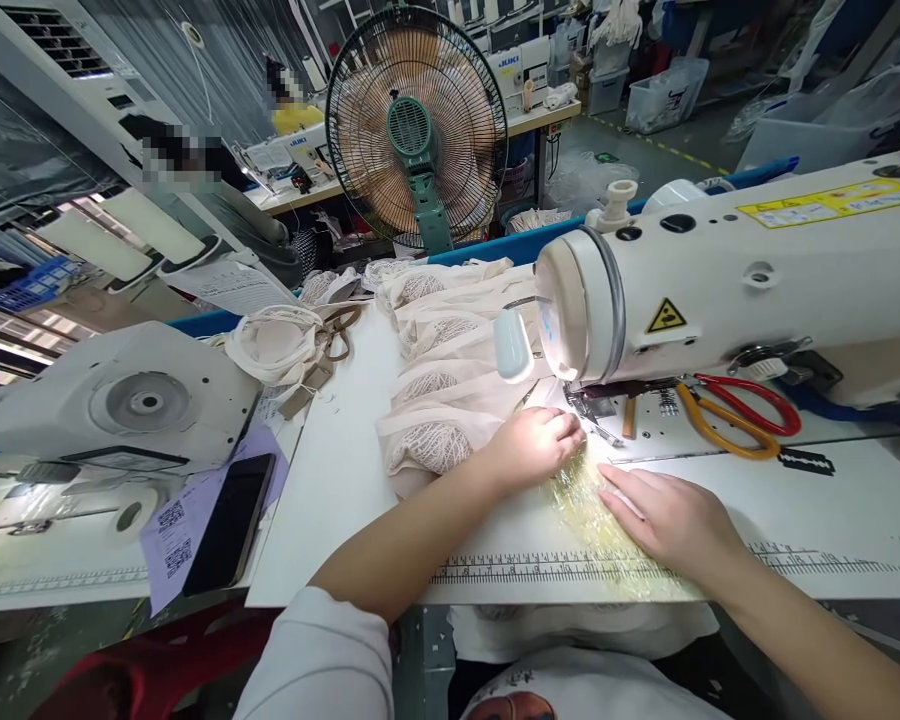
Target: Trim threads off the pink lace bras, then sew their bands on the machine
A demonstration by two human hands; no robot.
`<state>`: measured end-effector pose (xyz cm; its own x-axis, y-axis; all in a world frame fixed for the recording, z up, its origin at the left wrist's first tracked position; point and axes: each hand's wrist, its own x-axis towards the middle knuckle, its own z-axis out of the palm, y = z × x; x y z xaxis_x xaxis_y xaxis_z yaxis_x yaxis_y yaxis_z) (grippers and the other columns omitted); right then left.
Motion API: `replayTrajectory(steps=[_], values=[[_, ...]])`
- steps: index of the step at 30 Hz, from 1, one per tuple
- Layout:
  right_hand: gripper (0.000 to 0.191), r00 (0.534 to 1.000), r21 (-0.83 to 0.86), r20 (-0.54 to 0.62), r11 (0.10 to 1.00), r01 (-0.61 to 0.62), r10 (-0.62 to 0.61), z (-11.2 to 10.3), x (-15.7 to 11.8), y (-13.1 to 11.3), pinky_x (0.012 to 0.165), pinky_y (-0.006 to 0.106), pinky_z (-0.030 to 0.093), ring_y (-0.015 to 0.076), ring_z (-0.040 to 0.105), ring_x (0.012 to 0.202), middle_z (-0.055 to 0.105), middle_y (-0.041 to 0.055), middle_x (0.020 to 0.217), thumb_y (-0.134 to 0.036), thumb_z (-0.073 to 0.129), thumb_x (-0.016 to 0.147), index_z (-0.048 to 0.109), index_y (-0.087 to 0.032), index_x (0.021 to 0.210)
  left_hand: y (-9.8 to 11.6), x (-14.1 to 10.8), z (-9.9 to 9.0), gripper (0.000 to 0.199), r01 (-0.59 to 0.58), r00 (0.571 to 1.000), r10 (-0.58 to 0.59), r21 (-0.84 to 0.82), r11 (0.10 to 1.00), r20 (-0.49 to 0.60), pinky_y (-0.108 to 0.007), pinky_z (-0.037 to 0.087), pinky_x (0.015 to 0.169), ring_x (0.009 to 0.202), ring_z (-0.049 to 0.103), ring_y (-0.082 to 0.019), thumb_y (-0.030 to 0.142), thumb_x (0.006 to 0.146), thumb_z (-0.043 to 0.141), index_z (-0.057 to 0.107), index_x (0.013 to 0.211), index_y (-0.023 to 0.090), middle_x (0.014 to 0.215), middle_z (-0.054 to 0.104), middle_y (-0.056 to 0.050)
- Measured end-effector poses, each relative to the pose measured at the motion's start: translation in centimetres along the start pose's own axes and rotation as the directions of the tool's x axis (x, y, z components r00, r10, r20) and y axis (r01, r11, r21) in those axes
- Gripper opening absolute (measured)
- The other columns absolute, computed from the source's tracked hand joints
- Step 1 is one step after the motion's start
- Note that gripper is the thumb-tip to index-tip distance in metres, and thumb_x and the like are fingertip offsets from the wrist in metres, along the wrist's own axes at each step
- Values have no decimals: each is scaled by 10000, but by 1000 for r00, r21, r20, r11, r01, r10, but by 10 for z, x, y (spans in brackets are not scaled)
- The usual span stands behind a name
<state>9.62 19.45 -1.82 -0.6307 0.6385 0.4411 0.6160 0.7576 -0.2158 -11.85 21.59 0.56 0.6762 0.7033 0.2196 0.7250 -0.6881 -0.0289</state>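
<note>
Pale yellow, shiny sheer fabric [589, 515] lies on the sewing table, running from the needle area down over the front edge. At its upper end, beside the lit presser foot [596, 415], my left hand [536, 447] has its fingers bent and pressed together on the fabric edge. My right hand [671, 515] rests on the fabric's right side, fingers stretched out and thumb apart. Above both hands is the white sewing machine head [720, 270]. Beige lace pieces [435, 430] lie in overlapping rows left of the needle. What lies under my fingertips is partly hidden.
Scissors with red and orange handles [735, 415] and a black blade [806, 460] lie right of the needle. A printed ruler [510, 568] runs along the front edge. At left are a phone [229, 525], coiled tape [274, 345] and another machine [120, 410]. A fan [412, 130] stands behind.
</note>
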Motion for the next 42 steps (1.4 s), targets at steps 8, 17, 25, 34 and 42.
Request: replayTrajectory(steps=[8, 17, 25, 34, 42], values=[[368, 999, 1, -18, 1000, 26, -26, -2, 2, 0, 481, 276, 402, 167, 641, 610, 726, 59, 758, -307, 371, 935, 702, -147, 958, -5, 1, -2, 330, 68, 997, -69, 19, 997, 28, -301, 450, 769, 867, 603, -177, 246, 976, 309, 621, 1016, 145, 956, 669, -66], [356, 1000, 15, -21, 1000, 10, -10, -1, 2, -1, 472, 276, 409, 171, 646, 611, 730, 51, 774, -320, 386, 926, 698, -152, 950, -4, 2, -7, 347, 72, 995, -73, 13, 997, 62, -316, 438, 785, 889, 596, -184, 248, 980, 294, 617, 1043, 138, 977, 666, -73], [233, 974, -54, 22, 973, -225, 226, -19, 21, 4, 433, 247, 384, 139, 597, 538, 693, -1, 778, -380, 474, 861, 632, -223, 796, -4, 5, -10, 344, 112, 986, -103, -64, 992, 130, -315, 433, 747, 873, 579, -186, 260, 971, 315, 635, 1020, 145, 953, 654, -74], [243, 888, -335, 147, 867, -370, 436, -8, 61, -10, 481, 276, 316, 205, 541, 635, 617, 61, 804, -433, 531, 781, 624, -214, 827, -2, 2, -7, 238, 55, 995, -49, -71, 996, 81, -315, 388, 599, 804, 572, -213, 180, 893, 437, 671, 870, 147, 891, 624, -74], [162, 899, -399, 93, 843, -360, 428, 1, 67, -18, 461, 270, 240, 163, 450, 564, 567, 52, 716, -323, 493, 791, 591, -202, 744, -1, -1, -1, 249, 84, 996, -85, -181, 980, 1, -332, 421, 634, 849, 582, -224, 118, 876, 440, 682, 827, 148, 917, 633, -97]])
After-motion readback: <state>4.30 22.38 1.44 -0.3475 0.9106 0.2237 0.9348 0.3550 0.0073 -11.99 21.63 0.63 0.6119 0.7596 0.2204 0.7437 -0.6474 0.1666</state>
